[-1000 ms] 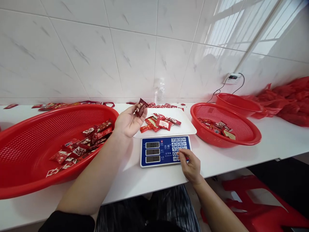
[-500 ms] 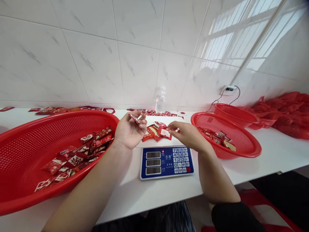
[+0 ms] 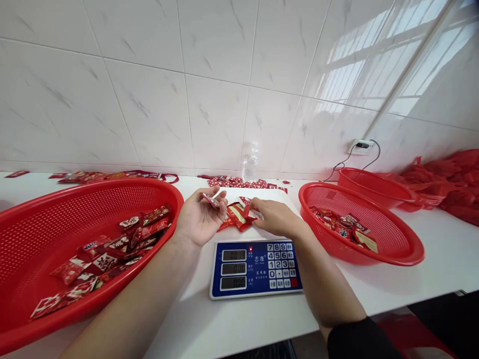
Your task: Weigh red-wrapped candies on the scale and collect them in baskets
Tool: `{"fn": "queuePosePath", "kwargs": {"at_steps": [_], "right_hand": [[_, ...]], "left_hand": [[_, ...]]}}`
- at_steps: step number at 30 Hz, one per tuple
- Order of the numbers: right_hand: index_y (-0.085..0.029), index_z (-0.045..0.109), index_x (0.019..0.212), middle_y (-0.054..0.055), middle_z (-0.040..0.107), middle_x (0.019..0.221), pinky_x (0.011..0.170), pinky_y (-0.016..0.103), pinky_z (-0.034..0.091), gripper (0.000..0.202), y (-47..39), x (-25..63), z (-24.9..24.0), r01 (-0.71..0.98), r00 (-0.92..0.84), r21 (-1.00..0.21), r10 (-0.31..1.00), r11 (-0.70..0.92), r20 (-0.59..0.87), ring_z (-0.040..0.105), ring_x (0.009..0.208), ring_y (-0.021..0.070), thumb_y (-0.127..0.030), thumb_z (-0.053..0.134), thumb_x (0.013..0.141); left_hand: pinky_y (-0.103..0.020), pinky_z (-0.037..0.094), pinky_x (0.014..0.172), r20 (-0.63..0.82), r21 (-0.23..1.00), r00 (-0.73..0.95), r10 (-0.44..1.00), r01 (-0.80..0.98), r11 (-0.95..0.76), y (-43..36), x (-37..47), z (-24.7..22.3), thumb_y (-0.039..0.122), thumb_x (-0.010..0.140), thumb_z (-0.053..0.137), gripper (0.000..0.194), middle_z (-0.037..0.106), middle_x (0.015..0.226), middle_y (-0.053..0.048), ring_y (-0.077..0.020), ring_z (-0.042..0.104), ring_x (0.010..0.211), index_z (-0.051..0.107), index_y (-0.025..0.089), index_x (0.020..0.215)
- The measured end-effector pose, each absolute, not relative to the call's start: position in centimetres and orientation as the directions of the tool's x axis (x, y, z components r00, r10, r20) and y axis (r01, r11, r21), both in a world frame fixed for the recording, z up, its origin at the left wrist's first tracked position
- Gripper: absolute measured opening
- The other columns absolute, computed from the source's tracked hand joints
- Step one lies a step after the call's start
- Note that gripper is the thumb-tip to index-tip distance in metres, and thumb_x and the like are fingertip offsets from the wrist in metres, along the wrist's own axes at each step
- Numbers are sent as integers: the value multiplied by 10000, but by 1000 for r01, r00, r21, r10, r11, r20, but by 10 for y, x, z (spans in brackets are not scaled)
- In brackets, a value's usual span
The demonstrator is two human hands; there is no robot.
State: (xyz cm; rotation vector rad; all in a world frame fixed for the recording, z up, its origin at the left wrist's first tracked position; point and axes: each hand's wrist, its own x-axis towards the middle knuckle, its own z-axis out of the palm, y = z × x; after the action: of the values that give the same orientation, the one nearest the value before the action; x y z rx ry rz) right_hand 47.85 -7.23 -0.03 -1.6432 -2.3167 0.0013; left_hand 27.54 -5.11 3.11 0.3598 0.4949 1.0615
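My left hand (image 3: 202,214) is turned palm up beside the scale's pan, its fingers curled round a small red-and-white packet (image 3: 210,200). Over the white pan (image 3: 279,196), my right hand (image 3: 272,216) reaches in from the right, its fingertips closed on a red packet with a pale label (image 3: 255,214). Several red packets (image 3: 235,214) lie in a loose pile on the pan, partly hidden by my right hand. In front of them is the blue keypad panel of the digital scale (image 3: 258,269), with three lit displays.
A large red basket (image 3: 93,192) of packets stands at left. On the right are a smaller red basket (image 3: 406,249) with packets and another red basin (image 3: 368,174) behind it. Red bags (image 3: 449,179), a clear bottle (image 3: 250,162) and a plugged cable (image 3: 346,158) are along the wall.
My right hand has moved left over the packets on the pan, with the pale-labelled packet at its fingertips. My left hand still holds its packet. The view has tilted slightly.
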Motion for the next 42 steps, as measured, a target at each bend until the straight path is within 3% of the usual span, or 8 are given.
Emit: {"fn": "queuePosePath", "kwargs": {"at_steps": [3,6,13,25,29,32,42], "right_hand": [[-243,534,1020,34,679,912,657,295,404,207,-75,485,8,898,-221,-298,918,323,329,606,803,195,-336,527,835],[-253,537,1074,32,677,983,703,299,417,227,-77,491,15,863,-141,-397,904,312,403,610,866,189,-280,490,854],[-218,525,1160,59,685,1007,748,320,417,296,-75,492,17,831,-65,-473,897,292,438,616,866,195,-240,354,919],[-252,613,1121,69,706,999,712,329,445,326,-72,497,10,909,-147,-354,964,220,221,639,892,227,-416,427,910],[-252,621,1114,73,687,1077,736,361,444,308,-69,511,7,970,-53,-219,968,108,244,622,967,262,-388,497,867],[-261,615,1131,68,690,1067,710,357,446,347,-65,519,4,984,-32,-167,985,61,168,624,960,269,-358,571,801],[-261,582,1126,51,696,958,631,309,404,378,-60,517,1,985,-39,-161,993,56,108,623,866,242,-294,579,749]], "left_hand": [[-148,493,452,-223,554,382,897,-707,439,-51,276,30,-2,665,523,268,588,815,-68,-83,542,569,551,146,887],[-161,446,407,-188,648,360,914,-654,390,-53,279,28,-34,610,520,376,580,876,-72,-87,536,566,551,149,937],[-163,383,369,-64,814,329,942,-529,240,-54,285,20,-26,642,522,351,569,917,-68,-70,492,540,568,136,950],[-156,389,379,-37,825,333,942,-521,217,-55,285,21,33,714,583,238,591,870,-52,-73,509,541,579,149,922],[-158,388,373,-34,821,323,946,-530,211,-55,285,23,24,702,586,249,596,870,-52,-74,510,534,581,149,918],[-156,391,374,-30,824,330,944,-526,210,-54,284,22,29,707,588,250,597,877,-55,-74,510,539,582,150,925],[-162,392,386,-26,828,348,937,-517,215,-57,284,24,37,711,589,238,599,885,-58,-79,518,552,587,151,920]]}}
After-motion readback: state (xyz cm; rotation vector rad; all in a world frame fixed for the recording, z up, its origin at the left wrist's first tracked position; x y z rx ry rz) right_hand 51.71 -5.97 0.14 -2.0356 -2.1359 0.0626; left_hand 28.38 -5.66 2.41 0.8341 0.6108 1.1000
